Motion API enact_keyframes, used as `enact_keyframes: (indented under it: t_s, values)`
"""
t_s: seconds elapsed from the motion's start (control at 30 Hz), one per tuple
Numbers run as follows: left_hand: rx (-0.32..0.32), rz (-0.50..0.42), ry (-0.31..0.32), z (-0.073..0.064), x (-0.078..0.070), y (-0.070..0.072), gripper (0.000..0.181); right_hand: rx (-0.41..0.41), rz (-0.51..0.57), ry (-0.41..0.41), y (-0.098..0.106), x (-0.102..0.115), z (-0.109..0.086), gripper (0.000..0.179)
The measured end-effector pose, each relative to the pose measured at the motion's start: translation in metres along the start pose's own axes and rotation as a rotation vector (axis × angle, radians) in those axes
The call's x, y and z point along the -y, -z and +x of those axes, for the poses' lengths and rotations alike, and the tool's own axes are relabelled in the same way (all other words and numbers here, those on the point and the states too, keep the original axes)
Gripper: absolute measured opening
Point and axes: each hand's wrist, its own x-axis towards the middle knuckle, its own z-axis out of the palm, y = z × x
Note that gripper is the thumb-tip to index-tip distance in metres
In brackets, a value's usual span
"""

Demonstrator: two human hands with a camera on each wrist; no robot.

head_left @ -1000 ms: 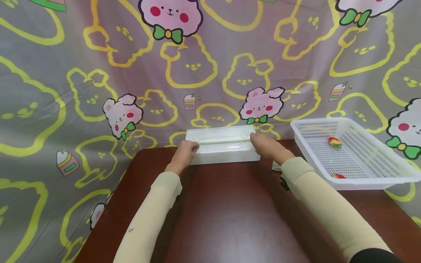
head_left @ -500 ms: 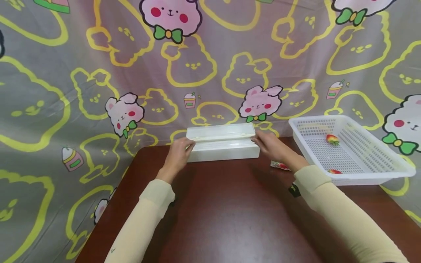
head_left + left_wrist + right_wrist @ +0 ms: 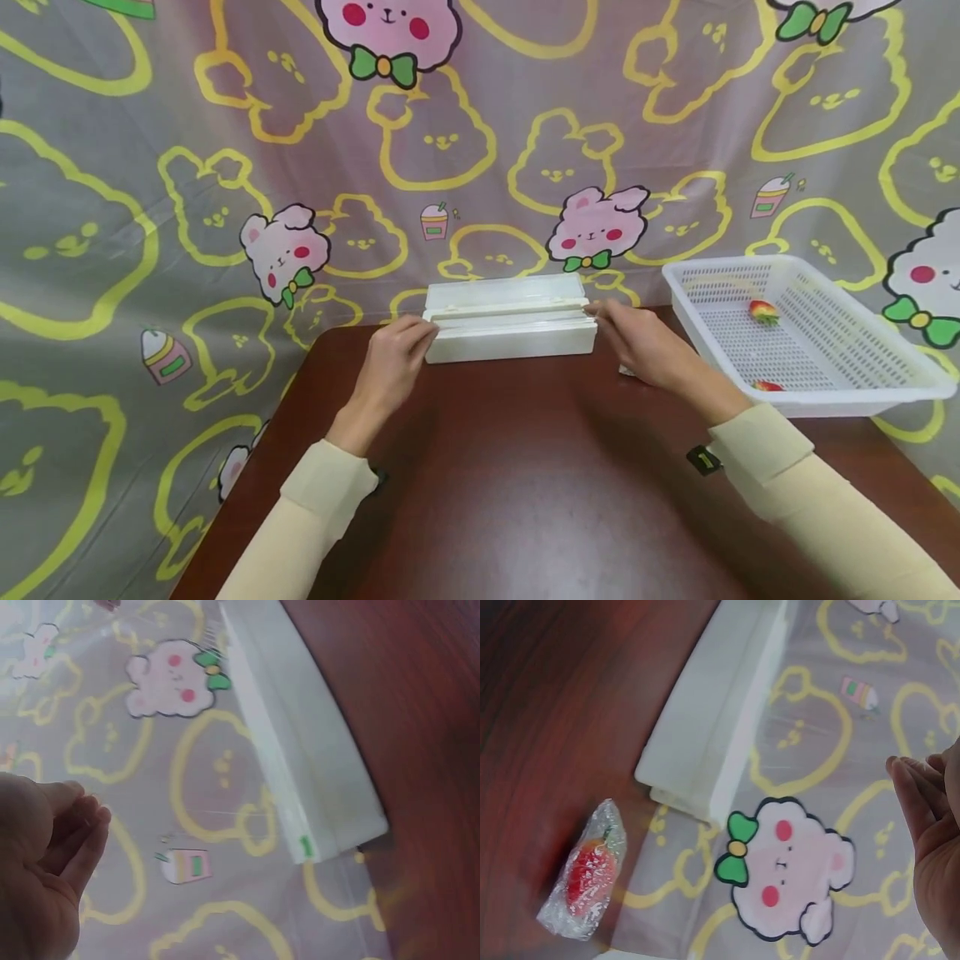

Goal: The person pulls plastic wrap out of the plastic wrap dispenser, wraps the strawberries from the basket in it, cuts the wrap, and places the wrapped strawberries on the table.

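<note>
A long white cling film dispenser point(image 3: 517, 342) lies at the back of the table with its lid raised. My left hand point(image 3: 388, 358) is at its left end, thumb and fingertips pinching the edge of the clear cling film. At the right end my right hand point(image 3: 647, 348) pinches the other side with its fingertips. The film is nearly invisible; faint shiny streaks cross the left wrist view between the left hand point(image 3: 49, 862) and the dispenser point(image 3: 322, 750). A toy strawberry point(image 3: 591, 879) wrapped in clear film lies on the table near the dispenser's right end.
A white perforated basket point(image 3: 862, 400) stands at the right with a toy strawberry point(image 3: 763, 312) and another point(image 3: 767, 386) inside. A patterned curtain point(image 3: 495, 142) hangs right behind the dark red table point(image 3: 495, 467).
Both hands have moved outward from the dispenser's ends and a little toward me, fingertips still pinched. The dispenser stays in about the same place.
</note>
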Motion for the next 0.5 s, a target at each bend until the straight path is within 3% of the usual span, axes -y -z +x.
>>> enact_keyframes:
  t_s: [0.17, 0.27, 0.4, 0.5]
  values:
    - [0.012, -0.005, 0.003, -0.008, -0.02, 0.018, 0.009, -0.001, -0.025, -0.016, 0.012, 0.016, -0.015, 0.031]
    - [0.019, 0.0, 0.004, -0.015, -0.03, 0.03, 0.013, 0.009, -0.037, 0.015, 0.019, 0.027, -0.023, 0.038]
    - [0.029, 0.012, -0.002, -0.026, -0.041, 0.043, 0.019, -0.002, -0.07, 0.108, 0.024, 0.04, -0.034, 0.047]
    - [0.053, 0.011, -0.008, -0.037, -0.048, 0.05, 0.024, -0.034, -0.115, 0.199, 0.025, 0.045, -0.044, 0.036]
